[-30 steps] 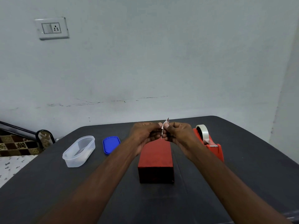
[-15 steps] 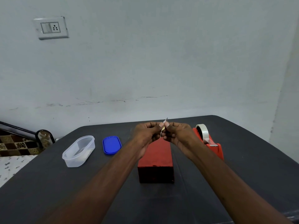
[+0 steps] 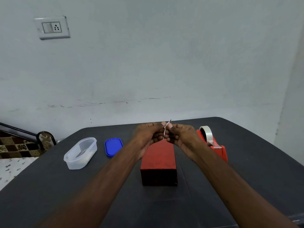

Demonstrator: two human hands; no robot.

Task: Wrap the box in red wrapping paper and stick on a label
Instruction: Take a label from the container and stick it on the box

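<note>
Above the far end of the red-wrapped box [image 3: 158,160], left hand [image 3: 148,135] and right hand [image 3: 180,137] both pinch the small label [image 3: 165,130]; the box lies directly below, long axis running away from the person.

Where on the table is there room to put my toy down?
Bare table in front of the red box, and behind the tape dispenser. Crowded between the clear tub, blue lid and box.

tub [image 3: 80,153] + lid [image 3: 113,146] left of box [image 3: 158,159], tape dispenser [image 3: 213,143] right
</note>
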